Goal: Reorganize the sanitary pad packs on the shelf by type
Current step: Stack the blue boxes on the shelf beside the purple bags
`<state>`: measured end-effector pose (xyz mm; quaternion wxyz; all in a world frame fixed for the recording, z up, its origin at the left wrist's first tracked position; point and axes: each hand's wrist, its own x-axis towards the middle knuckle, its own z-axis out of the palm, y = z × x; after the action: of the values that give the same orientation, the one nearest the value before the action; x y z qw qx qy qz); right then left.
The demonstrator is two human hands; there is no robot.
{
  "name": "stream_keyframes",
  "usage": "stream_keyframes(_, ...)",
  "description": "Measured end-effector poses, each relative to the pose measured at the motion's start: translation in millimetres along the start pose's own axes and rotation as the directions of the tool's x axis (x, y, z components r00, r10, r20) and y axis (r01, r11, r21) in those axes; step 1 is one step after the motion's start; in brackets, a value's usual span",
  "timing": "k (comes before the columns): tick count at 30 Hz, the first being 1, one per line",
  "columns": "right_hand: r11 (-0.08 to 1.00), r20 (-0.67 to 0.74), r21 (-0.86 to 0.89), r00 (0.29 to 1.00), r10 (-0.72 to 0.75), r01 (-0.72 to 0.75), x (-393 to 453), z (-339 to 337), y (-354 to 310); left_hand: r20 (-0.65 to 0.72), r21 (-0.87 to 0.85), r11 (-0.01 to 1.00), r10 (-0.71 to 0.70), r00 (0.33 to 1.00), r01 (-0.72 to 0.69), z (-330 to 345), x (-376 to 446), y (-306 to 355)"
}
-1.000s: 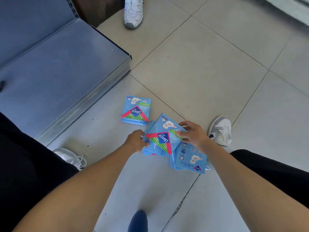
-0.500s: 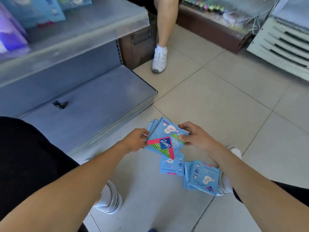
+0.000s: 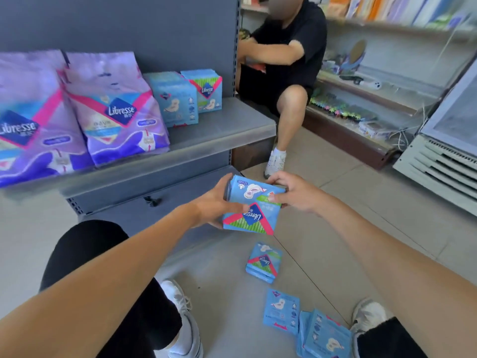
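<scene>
- Far left, the purple bags (image 3: 77, 109) stand upright in a row on the shelf (image 3: 222, 127), touching one another; they look already grouped as one type.
- Just right of them stand two blue shelf packs (image 3: 178, 99), the farther one with a green band; the bare shelf to their right is likely where more blue packs belong.
- The left hand (image 3: 216, 202) grips the left edge of the held stack (image 3: 251, 205), thumb on top, fingers curled under; this seems meant to square several thin packs so they travel as one.
- The stack is in the air, tilted, near the shelf's front edge and between both hands; its green-band face shows, so it probably matches the far green-band pack.
- The right hand (image 3: 291, 192) pinches the stack's right edge, fingers curled over the top; two-sided holding keeps slippery packs from fanning out.
- Near, on the floor, lie a green-band pair (image 3: 263, 263), then plain blue packs (image 3: 317, 329) beside the right shoe; they lie apart by print, presumably sorted for later trips.
- Far right, a second person (image 3: 284, 47) crouches by other shelving, well apart from the stack.
</scene>
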<state>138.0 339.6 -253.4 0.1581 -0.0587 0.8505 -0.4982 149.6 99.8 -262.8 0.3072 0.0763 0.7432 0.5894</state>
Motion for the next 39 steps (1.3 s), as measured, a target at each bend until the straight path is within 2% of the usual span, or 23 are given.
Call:
stream_keyframes(6, 0.963, 0.016, -0.159, 0.976, -0.216, 0.216, 27.3, -12.9, -99.9, -0.131, 0.152, 0.967, 0.223, 0.966, -0.203, -56.0, -33.1, 68.1)
stream_keyframes(8, 0.967, -0.007, -0.097, 0.972, -0.236, 0.234, 33.5, -17.4, -129.0, -0.164, 0.175, 0.952, 0.278, 0.946, -0.25, -70.2, -42.2, 91.8)
stream_keyframes(11, 0.966, 0.037, 0.066, 0.967, -0.252, 0.25, 43.5, -24.0, -170.5, -0.215, 0.239, 0.921, 0.358, 0.909, -0.307, -90.5, -48.5, 123.9)
stream_keyframes(16, 0.932, 0.05, 0.086, 0.933, -0.357, 0.352, 68.4, -27.2, -221.5, -0.312, 0.359, 0.876, 0.439, 0.843, -0.323, -130.6, -59.8, 160.3)
stream_keyframes(19, 0.926, 0.06, 0.085, 0.925, -0.374, 0.368, 86.8, -33.1, -238.7, -0.376, 0.447, 0.851, 0.458, 0.805, -0.276, -147.1, -63.8, 177.8)
stream_keyframes(23, 0.917, 0.101, 0.012, 0.912, -0.397, 0.398, 110.2, -55.3, -259.0, -0.404, 0.475, 0.858, 0.41, 0.818, -0.196, -169.7, -48.2, 209.7)
stream_keyframes(26, 0.893, 0.074, -0.092, 0.897, -0.436, 0.441, 129.2, -70.5, -270.1, -0.417, 0.618, 0.778, 0.445, 0.792, -0.112, -181.8, -30.0, 228.5)
stream_keyframes(29, 0.867, 0.105, -0.239, 0.899, -0.425, 0.438, 151.6, -80.9, -266.8, -0.44, 0.707, 0.707, 0.465, 0.768, -0.023, -181.1, -9.3, 233.2)
stream_keyframes(33, 0.802, 0.134, -0.417, 0.901, -0.412, 0.429, 174.6, -97.5, -265.1, -0.397, 0.812, 0.579, 0.46, 0.794, 0.071, -181.6, 20.1, 244.6)
stream_keyframes(39, 0.778, 0.171, -0.485, 0.915, -0.365, 0.4, 215.0, -124.1, -260.1, -0.375, 0.874, 0.46, 0.437, 0.818, 0.155, -188.5, 67.8, 262.6)
